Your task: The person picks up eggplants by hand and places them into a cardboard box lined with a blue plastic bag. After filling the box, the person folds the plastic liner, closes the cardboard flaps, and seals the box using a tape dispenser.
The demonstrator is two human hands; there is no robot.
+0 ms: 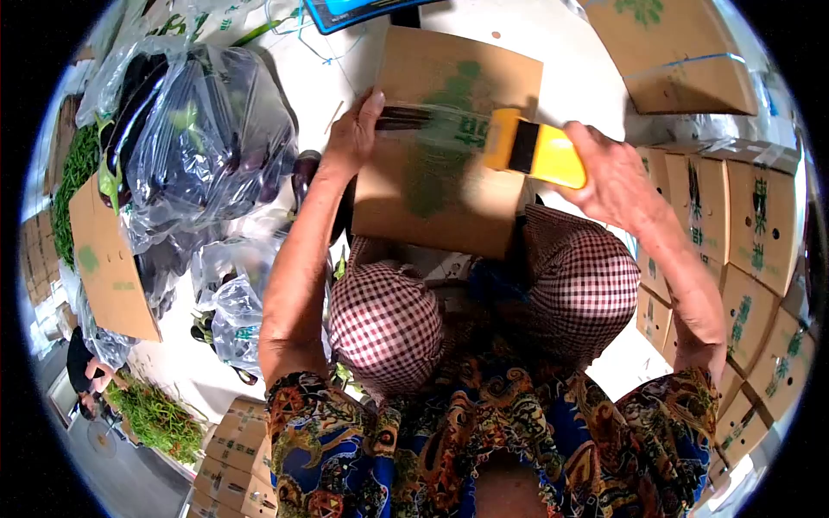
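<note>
A closed cardboard box (406, 194) with green print lies before my knees. My left hand (352, 134) holds its left edge, the thumb on top near the strip of clear tape (432, 123) that runs across the box. In my right hand (609, 168) is a yellow tape dispenser (553, 155) with a black band, its front end over the right part of the box, at the tape. Whether the tape is still joined to the dispenser is too unclear to tell.
Plastic bags of eggplants (216, 129) stand at the left beside an open box flap (108, 259). Green beans or peppers (155, 419) lie at the lower left, near another person (82, 367). Stacked boxes (760, 224) line the right; another box (678, 56) is at the upper right.
</note>
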